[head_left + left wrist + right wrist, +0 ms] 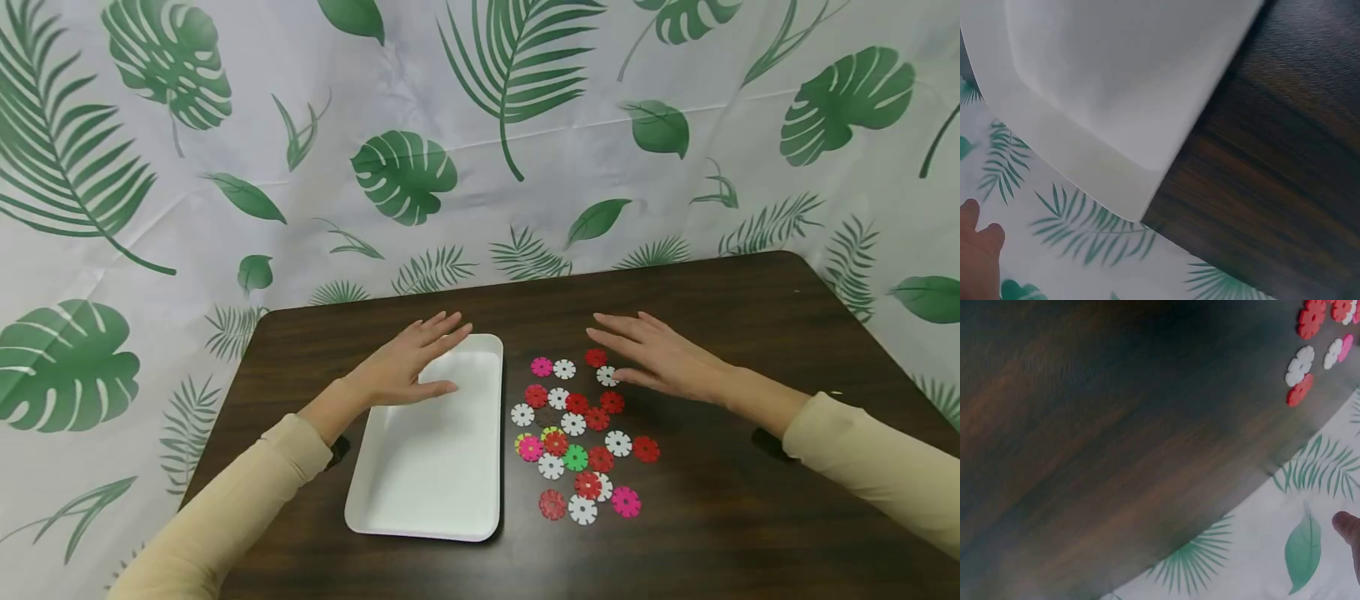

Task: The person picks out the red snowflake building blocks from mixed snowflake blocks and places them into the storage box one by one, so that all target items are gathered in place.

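Observation:
My left hand (408,362) hovers over the far left part of a white rectangular tray (427,467), fingers straight and holding nothing. My right hand (660,354) is held above the table just right of a spread of flat notched plastic discs, its fingers extended and bare of any object. Among the discs are a green disc (575,457), several white ones such as the white disc (618,443), red ones like the red disc (646,449), and pink ones like the pink disc (626,502). Some discs overlap. The tray has nothing in it.
The dark wooden table (712,517) carries the tray on the left and the discs right beside it. Behind the table hangs a white cloth (465,217) printed with green leaves. Fingertips show at the lower edges of both wrist views.

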The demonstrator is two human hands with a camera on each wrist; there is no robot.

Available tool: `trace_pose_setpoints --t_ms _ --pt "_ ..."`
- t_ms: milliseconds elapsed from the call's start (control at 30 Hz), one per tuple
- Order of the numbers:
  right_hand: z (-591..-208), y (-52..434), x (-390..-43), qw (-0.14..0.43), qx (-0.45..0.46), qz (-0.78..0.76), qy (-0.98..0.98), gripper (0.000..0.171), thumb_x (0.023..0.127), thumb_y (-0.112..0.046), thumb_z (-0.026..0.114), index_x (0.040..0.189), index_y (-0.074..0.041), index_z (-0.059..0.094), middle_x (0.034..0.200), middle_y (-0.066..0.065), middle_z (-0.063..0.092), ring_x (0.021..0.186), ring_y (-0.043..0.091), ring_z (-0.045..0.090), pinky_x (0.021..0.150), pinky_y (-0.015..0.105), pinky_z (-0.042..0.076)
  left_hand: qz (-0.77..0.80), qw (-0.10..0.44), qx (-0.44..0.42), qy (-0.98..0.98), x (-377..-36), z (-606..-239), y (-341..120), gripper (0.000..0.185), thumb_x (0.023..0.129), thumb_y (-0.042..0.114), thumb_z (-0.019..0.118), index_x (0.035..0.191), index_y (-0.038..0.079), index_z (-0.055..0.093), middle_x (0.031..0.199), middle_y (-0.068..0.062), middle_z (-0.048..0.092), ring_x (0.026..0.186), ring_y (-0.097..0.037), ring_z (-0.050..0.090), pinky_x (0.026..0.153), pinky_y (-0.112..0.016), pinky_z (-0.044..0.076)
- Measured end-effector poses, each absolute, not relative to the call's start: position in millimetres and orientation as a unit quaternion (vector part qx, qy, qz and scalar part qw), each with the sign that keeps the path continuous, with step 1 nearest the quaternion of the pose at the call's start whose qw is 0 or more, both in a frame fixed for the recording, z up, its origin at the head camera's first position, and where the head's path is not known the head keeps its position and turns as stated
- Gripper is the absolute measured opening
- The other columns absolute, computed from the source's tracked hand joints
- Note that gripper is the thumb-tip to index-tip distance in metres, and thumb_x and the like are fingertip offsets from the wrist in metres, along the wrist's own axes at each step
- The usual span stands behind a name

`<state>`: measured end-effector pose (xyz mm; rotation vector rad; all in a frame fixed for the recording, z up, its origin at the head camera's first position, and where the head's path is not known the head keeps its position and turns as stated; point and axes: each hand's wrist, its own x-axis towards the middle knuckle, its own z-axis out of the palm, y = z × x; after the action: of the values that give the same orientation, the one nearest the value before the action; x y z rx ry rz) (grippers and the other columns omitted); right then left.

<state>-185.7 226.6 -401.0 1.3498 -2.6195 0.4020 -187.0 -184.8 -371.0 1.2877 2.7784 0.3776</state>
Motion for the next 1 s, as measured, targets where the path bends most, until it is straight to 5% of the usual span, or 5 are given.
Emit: trace_pose_setpoints --t_ms 267,400,600,833,1000 --pt "-408 226 -187 0.126 0.389 0.220 -0.885 0.053 0.078 -0.007 0.074 0.128 -0.004 0.055 0.119 0.013 0.058 0.109 0.027 0.053 0.086 0.047 0.050 0.239 0.030 0.300 0.923 -176 -374 -215 0.079 0.088 0.029 0.065 0.150 0.007 0.021 0.156 -0.012 0.018 0.142 -0.034 0.019 0.106 -0.051 0.036" --pt "-412 224 -188 0.115 0.331 0.272 -0.896 0.044 0.080 -0.005 0.072 0.122 -0.001 0.059 0.107 0.014 0.061 0.098 0.027 0.059 0.076 0.045 0.053 0.260 0.018 0.260 0.930 -171 -379 -228 0.079 0.088 0.027 0.066 0.149 0.003 0.022 0.155 -0.016 0.021 0.087 -0.023 0.062 0.074 -0.035 0.051" --pt "-422 220 -192 0.089 0.264 0.324 -0.904 0.033 0.081 -0.003 0.071 0.113 0.004 0.062 0.093 0.014 0.063 0.083 0.022 0.058 0.067 0.034 0.051 0.281 0.017 0.218 0.935 -166 -388 -243 0.075 0.088 0.019 0.066 0.146 -0.003 0.024 0.152 -0.023 0.025 0.045 -0.006 0.032 0.049 -0.023 0.040" --pt "-431 216 -195 0.042 0.213 0.346 -0.913 0.032 0.082 -0.005 0.070 0.111 0.006 0.063 0.091 0.016 0.063 0.081 0.024 0.058 0.068 0.032 0.050 0.308 0.034 0.178 0.934 -160 -392 -253 0.072 0.088 0.014 0.066 0.144 -0.008 0.026 0.149 -0.027 0.027 0.079 -0.027 0.061 0.095 -0.047 0.048" --pt "-435 210 -198 0.019 0.206 0.341 -0.917 0.032 0.082 -0.005 0.070 0.111 0.006 0.062 0.090 0.017 0.062 0.081 0.026 0.058 0.070 0.038 0.050 0.334 0.066 0.135 0.931 -158 -394 -257 0.071 0.088 0.012 0.065 0.144 -0.007 0.026 0.147 -0.027 0.030 0.130 -0.045 0.037 0.099 -0.052 0.042"
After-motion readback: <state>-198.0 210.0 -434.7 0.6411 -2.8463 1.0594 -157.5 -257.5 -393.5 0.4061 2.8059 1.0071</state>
